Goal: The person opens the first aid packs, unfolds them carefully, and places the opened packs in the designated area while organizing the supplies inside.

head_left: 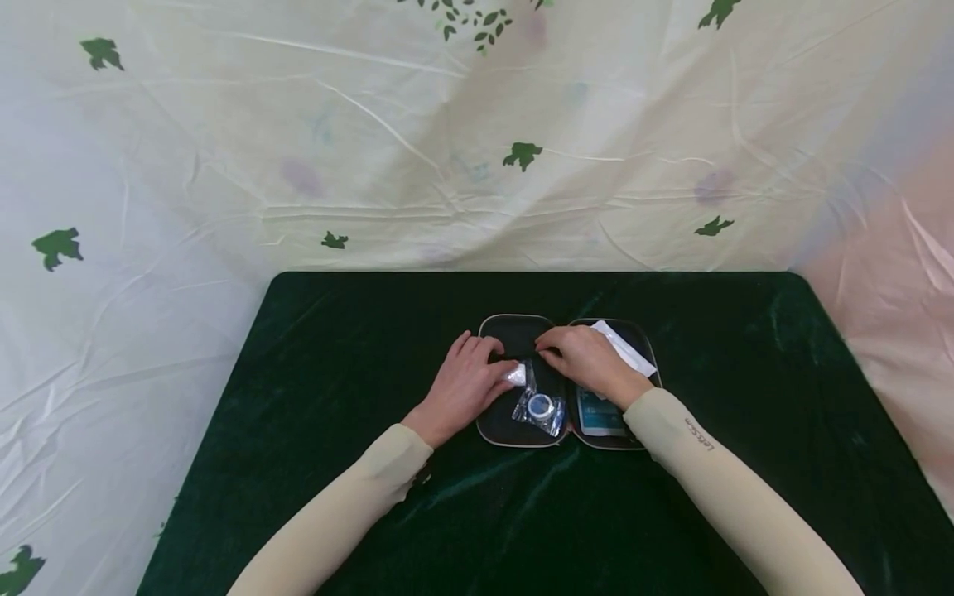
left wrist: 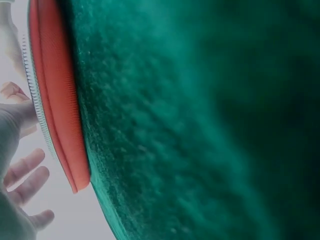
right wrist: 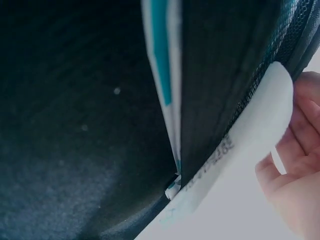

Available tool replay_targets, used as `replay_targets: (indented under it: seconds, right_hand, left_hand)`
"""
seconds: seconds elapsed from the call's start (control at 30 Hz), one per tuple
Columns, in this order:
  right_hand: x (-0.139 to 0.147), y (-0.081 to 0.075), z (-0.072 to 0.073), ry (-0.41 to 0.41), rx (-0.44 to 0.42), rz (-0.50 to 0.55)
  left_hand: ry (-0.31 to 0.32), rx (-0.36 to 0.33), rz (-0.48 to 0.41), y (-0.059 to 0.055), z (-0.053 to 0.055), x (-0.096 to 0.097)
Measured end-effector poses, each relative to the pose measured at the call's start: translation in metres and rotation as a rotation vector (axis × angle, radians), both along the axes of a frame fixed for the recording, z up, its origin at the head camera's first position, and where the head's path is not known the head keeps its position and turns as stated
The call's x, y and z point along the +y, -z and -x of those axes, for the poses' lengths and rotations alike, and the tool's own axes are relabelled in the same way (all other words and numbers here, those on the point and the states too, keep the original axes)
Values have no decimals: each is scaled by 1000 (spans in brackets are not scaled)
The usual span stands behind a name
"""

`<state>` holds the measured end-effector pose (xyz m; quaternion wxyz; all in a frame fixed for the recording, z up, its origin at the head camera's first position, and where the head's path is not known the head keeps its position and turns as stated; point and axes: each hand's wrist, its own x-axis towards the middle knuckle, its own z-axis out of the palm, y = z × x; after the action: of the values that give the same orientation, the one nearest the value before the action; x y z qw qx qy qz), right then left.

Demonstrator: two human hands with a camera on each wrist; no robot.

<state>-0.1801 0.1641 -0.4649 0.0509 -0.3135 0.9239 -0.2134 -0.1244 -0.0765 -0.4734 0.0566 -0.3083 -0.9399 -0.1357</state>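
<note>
A zip case lies open with two dark halves. Over its left half (head_left: 507, 426) is my left hand (head_left: 465, 377), its thumb against a small white wrapped packet (head_left: 516, 375) and the index fingertip apart from the thumb. The left wrist view shows its other fingers (left wrist: 30, 185) spread, beside the red outer side (left wrist: 57, 100) of the case. My right hand (head_left: 589, 360) reaches across the right half, fingertips bent together near the middle; I cannot tell what they hold. Below lies a clear packet (head_left: 540, 408) with a round white-rimmed item.
The right half holds a white packet (head_left: 624, 348) and a teal packet (head_left: 599, 414), partly under the right hand and forearm. A dark green velvety cloth (head_left: 358, 356) covers the table. Behind hangs a pale curtain (head_left: 417, 124) with green leaf shapes.
</note>
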Motion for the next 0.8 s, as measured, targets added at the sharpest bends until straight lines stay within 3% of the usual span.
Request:
replay_targets:
  seconds: [0.27, 0.53, 0.8]
  right_hand:
    - [1, 0, 0, 3, 4, 13]
    - [1, -2, 0, 30, 0, 30]
    - [1, -3, 0, 53, -21, 13]
  left_hand:
    - [-80, -40, -95, 4, 10, 2]
    - [-209, -172, -111, 3, 17, 3]
    - [-225, -304, -162, 3, 23, 2]
